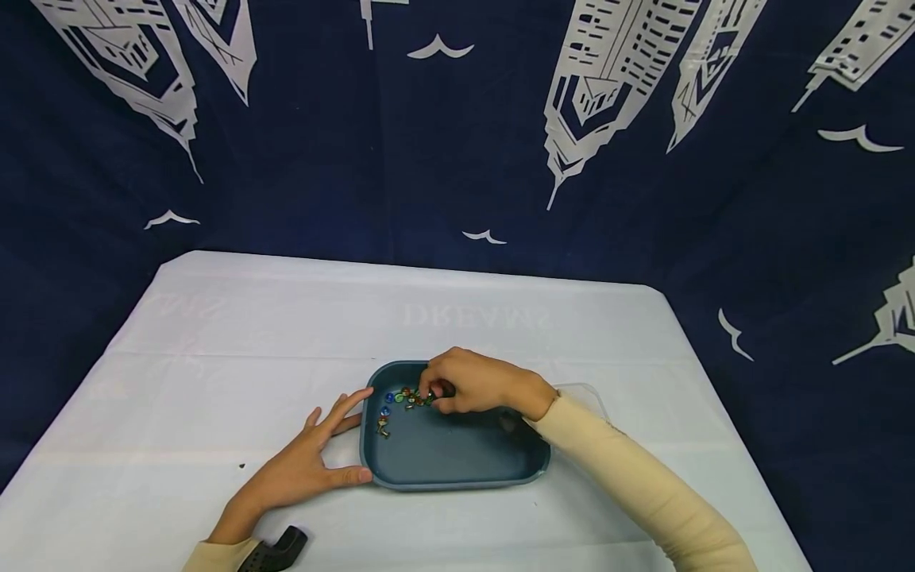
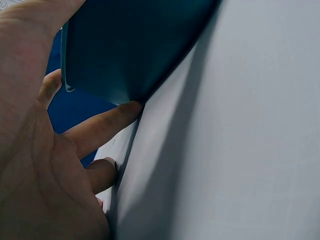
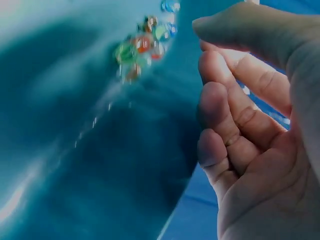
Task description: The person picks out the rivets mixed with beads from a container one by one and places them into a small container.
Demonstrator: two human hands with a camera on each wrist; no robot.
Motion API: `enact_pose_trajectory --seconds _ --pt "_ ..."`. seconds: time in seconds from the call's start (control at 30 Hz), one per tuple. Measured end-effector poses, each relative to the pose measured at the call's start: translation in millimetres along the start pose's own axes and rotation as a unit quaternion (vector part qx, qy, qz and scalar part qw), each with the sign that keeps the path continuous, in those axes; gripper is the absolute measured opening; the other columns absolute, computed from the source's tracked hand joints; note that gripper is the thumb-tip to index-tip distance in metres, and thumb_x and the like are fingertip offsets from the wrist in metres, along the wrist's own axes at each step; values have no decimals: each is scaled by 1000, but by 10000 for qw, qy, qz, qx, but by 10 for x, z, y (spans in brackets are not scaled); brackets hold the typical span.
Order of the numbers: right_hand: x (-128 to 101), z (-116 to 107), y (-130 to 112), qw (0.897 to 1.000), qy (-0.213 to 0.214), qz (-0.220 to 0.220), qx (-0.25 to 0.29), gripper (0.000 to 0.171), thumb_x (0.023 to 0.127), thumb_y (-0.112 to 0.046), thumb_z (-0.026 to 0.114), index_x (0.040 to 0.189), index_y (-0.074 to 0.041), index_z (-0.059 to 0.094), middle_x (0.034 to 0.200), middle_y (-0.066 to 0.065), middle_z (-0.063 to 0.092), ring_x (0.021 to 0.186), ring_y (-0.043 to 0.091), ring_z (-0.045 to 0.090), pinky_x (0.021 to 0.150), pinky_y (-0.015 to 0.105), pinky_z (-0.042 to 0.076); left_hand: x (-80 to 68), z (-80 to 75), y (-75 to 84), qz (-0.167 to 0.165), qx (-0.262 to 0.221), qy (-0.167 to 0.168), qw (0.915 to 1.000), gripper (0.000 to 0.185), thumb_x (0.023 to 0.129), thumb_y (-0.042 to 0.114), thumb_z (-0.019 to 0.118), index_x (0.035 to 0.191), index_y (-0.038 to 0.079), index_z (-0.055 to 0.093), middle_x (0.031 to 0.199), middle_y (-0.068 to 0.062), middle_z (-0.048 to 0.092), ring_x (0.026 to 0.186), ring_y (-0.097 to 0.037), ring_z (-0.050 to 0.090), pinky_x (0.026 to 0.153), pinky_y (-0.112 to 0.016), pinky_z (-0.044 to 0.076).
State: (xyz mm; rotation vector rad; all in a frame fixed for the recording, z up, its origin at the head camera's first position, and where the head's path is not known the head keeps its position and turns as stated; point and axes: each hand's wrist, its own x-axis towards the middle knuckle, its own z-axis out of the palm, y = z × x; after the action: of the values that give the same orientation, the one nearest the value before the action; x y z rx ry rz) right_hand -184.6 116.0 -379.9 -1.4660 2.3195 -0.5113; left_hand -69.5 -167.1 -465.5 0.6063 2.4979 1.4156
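Observation:
A teal tray (image 1: 457, 481) lies on the white table, with several coloured glass beads (image 1: 403, 396) clustered in its far left corner. My left hand (image 1: 336, 445) lies flat on the table, its straight fingers and thumb against the tray's left wall. In the left wrist view a finger (image 2: 105, 125) touches the underside edge of the tray (image 2: 130, 45). My right hand (image 1: 432, 393) reaches into the tray, its fingertips at the bead cluster. From the right wrist the fingers (image 3: 220, 105) are curled with nothing visible between them, and the beads (image 3: 142, 47) lie beyond them.
The table's white cloth (image 1: 214, 342) spreads wide to the left and behind the tray. A clear plastic container (image 1: 582, 393) sits just behind my right wrist. A dark blue backdrop printed with white buildings (image 1: 608, 79) hangs past the table's far edge.

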Motion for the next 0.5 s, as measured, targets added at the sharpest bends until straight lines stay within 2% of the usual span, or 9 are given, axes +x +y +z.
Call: enact_pose_trajectory --seconds 0.13,0.3,0.4,0.5 --pt "98 52 -56 9994 -241 -8 -242 14 92 -9 71 106 -8 74 83 -3 62 73 8 54 67 14 43 -7 -5 -4 31 13 -5 10000 100 80 43 83 159 38 21 143 -12 58 152 -46 14 114 -76 -6" --pt "191 94 -114 9968 -307 339 -648 15 92 -11 71 106 -12 75 80 -4 63 66 4 51 60 16 44 -6 -5 -3 -24 6 0 10000 102 79 44 84 159 39 21 144 -8 58 153 -42 15 115 -74 -6" --pt "220 118 -132 9941 -315 468 -927 15 91 -12 72 106 -14 75 87 -3 68 68 2 54 59 17 46 -4 -3 8 -64 -1 7 10000 102 78 45 84 159 39 21 144 -7 58 154 -41 15 116 -73 -6" --pt "243 145 -134 9932 -335 394 -1042 16 91 -9 72 107 -14 75 97 -1 72 75 4 57 64 18 50 -5 -3 12 -52 -9 21 10000 102 78 44 84 159 38 22 144 -8 58 153 -42 15 115 -74 -6"
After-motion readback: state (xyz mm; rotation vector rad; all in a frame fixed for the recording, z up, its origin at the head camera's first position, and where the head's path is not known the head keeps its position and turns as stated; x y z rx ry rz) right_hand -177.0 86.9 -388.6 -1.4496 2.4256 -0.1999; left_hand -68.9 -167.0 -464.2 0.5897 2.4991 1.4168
